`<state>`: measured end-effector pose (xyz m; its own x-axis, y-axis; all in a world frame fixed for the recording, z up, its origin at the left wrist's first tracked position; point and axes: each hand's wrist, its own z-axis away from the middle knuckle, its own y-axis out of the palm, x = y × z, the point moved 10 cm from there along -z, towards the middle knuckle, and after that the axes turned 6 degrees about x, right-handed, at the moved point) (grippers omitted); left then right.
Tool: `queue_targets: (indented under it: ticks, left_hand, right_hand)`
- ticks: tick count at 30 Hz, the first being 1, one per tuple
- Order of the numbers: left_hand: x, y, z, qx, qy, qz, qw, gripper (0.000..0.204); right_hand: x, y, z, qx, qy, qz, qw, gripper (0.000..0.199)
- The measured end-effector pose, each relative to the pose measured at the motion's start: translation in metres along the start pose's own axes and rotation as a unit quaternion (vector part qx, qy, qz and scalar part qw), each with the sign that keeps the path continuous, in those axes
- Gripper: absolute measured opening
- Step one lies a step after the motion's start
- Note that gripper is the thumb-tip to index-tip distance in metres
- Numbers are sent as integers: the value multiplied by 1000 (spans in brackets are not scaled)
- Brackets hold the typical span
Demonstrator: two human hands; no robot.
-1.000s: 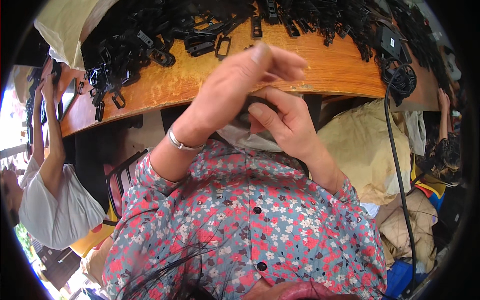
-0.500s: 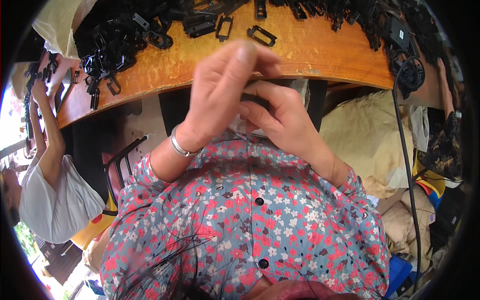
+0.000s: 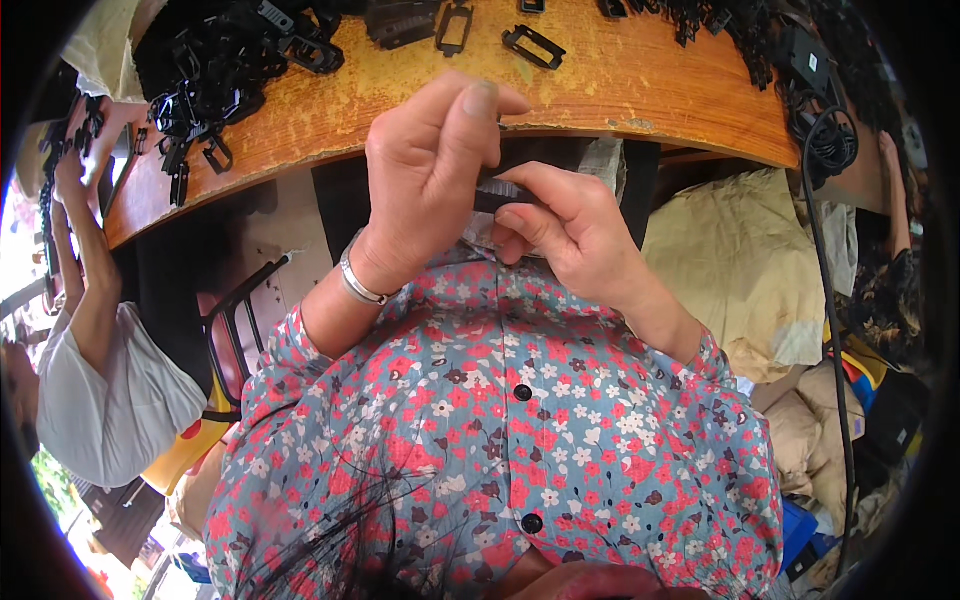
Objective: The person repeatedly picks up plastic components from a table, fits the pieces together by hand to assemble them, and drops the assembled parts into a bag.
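Observation:
My right hand [image 3: 575, 232] is closed, thumb and fingers pinching a small black plastic part [image 3: 487, 202], mostly hidden between the hands. Close against it, my left hand [image 3: 428, 180] is raised with its thumb pressed to curled fingers; what those fingers hold, if anything, is hidden. Both hands are in front of my chest, just short of the table's near edge. Beyond them on the wooden table [image 3: 620, 90] lie a rectangular black plastic frame [image 3: 534, 47] and a second, upright-lying frame [image 3: 455, 28].
A heap of black plastic parts [image 3: 215, 100] covers the table's left side, and more dark pieces line the far right. A black cable [image 3: 815, 230] hangs down at the right beside a tan sack [image 3: 735, 250]. Another person in a white top [image 3: 115, 400] works at the left.
My hands have drawn slightly apart, the left shifting a little left. More of the black part shows between them. The view has tilted slightly.

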<state>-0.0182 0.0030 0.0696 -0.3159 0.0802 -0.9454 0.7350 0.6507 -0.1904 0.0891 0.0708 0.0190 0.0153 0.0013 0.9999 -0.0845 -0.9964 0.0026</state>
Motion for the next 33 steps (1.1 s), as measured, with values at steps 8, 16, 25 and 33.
queue_targets:
  ticks: [8, 16, 25, 33]
  left_hand:
    - [-17, 5, -27, 5, 130, -199, 971, 7]
    - [-22, 33, -55, 61, 193, -447, 871, 15]
    - [-22, 51, -60, 99, 192, -452, 865, 10]
    - [-18, 52, -59, 98, 177, -436, 877, 8]
  right_hand:
    - [-43, -26, 8, -78, 53, 180, 979, 21]
    - [-30, -58, 20, -109, 11, 435, 894, 27]
    - [51, -209, 30, -366, -50, 437, 820, 16]
    - [45, -239, -1, -403, 21, 569, 716, 25]
